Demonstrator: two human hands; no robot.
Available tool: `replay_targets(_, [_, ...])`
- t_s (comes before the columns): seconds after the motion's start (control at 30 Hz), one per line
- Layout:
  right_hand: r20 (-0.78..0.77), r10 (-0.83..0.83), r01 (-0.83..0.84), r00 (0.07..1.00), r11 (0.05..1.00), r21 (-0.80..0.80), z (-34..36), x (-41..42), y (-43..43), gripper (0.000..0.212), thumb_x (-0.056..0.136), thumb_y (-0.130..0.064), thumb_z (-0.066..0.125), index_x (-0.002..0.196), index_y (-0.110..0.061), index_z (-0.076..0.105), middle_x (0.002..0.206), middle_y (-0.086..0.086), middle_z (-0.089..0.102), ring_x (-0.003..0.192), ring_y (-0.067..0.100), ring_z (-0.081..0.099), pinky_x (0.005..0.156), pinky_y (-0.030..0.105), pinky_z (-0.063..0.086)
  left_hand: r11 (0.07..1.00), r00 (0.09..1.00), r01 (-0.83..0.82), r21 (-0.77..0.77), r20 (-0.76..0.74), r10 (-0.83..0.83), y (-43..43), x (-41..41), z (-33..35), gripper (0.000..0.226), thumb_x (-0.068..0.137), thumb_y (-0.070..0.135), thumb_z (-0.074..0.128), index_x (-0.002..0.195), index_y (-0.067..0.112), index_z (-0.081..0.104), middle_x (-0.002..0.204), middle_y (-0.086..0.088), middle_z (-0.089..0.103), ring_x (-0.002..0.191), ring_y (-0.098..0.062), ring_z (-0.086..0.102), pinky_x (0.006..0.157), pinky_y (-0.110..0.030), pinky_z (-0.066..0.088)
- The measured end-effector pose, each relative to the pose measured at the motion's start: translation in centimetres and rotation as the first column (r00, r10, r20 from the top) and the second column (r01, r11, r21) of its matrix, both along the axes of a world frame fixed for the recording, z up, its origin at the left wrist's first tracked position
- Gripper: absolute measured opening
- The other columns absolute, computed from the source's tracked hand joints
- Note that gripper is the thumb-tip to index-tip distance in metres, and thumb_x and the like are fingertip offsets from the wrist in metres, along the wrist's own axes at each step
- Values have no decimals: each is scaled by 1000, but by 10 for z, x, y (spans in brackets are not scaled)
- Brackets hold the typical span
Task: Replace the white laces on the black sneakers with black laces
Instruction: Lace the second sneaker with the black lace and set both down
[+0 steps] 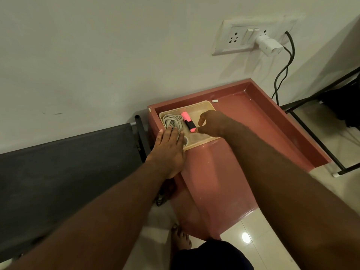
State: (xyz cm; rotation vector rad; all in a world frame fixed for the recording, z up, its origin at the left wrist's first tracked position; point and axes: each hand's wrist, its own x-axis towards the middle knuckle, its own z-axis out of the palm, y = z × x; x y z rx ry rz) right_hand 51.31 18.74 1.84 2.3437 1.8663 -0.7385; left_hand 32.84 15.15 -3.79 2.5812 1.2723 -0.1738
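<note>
My left hand lies flat with fingers straight, pressing down on a coil of white cord and gripping nothing. My right hand is released too: thumb and forefinger are bent into a loose pincer that holds nothing, and the thumb tip sits just beside the near pink end of a marker.

Nearest me, a bare foot stands on the pale tiled floor. Both forearms reach forward from there over a reddish-brown table with a raised rim along its far and right edges.

A beige tray sits in the table's far left corner. The cord lies coiled in the tray's left part. It may be the white laces, though from this height I cannot rule out a cable. The pink and black marker lies beside it, toward the tray's middle.

A dark fabric panel on a black frame stretches to the left of the table. A small white piece rests on the table beyond the tray. On the wall behind, a white adapter is plugged into a socket plate, and a black cable hangs down from it.
</note>
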Motion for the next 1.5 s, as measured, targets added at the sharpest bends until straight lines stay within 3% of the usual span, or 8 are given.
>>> replay_targets(0.07, [48,31,-29,998,999,-39,-3,-5,-2,41,96,-34,65,120,0,65,124,15,62,114,31,60,98,40,50,1000,1000,0,-3,5,0,0,0,0,59,105,37,14,157,15,-2,165,-10,-7,151,-27,-13,122,-47,-8])
replay_targets(0.27, [109,29,-24,994,999,-46,-12,-9,-2,38,92,-20,71,124,-1,64,125,15,61,115,31,59,97,37,50,1000,1000,-3,-2,6,3,0,-1,1,59,105,37,14,157,14,-1,165,-11,-6,151,-27,-12,122,-46,-8])
replay_targets(0.7, [-29,-84,83,996,996,-37,-17,-3,1,82,84,-12,80,152,-8,35,150,12,46,132,30,49,101,34,46,1000,1000,-1,-14,4,1,0,-1,0,60,105,38,15,157,11,-2,164,-12,-9,151,-27,-14,122,-47,-7])
replay_targets(0.83, [-68,-107,110,992,993,34,-19,-8,-4,73,86,-19,77,147,-9,39,142,13,53,121,30,55,94,37,51,1000,1000,-4,-20,15,4,0,-2,0,60,105,37,14,157,12,-3,164,-12,-9,151,-27,-15,122,-46,-8])
replay_targets(1.0, [-74,-179,187,981,975,123,-30,-16,-20,63,94,-30,65,148,-13,38,140,14,54,125,33,54,101,45,47,1000,1000,-1,-1,11,1,0,-1,1,61,105,37,15,157,10,-3,164,-13,-9,151,-28,-14,122,-44,-10])
replay_targets(1.17, [-104,-438,445,893,824,350,-50,-19,-48,65,94,-42,61,148,-13,38,159,22,19,150,42,9,119,54,17,1000,1000,5,6,6,-5,-1,-1,2,61,105,37,18,157,9,-1,164,-15,-8,151,-29,-12,122,-45,-8])
replay_targets(1.3, [-285,-432,507,856,809,296,-69,-22,-54,68,95,-38,63,149,-7,36,162,28,3,146,47,22,120,47,25,1000,1000,9,11,-15,-8,0,0,0,62,105,38,18,157,9,-1,164,-15,-8,151,-29,-12,122,-46,-7])
replay_targets(1.5, [-373,-424,542,825,780,314,-67,-21,-50,82,90,-39,71,152,-5,28,163,25,7,146,43,25,119,45,30,1000,1000,18,16,-17,-18,1,-1,-3,62,105,38,17,156,9,-1,164,-15,-7,151,-29,-11,122,-47,-6])
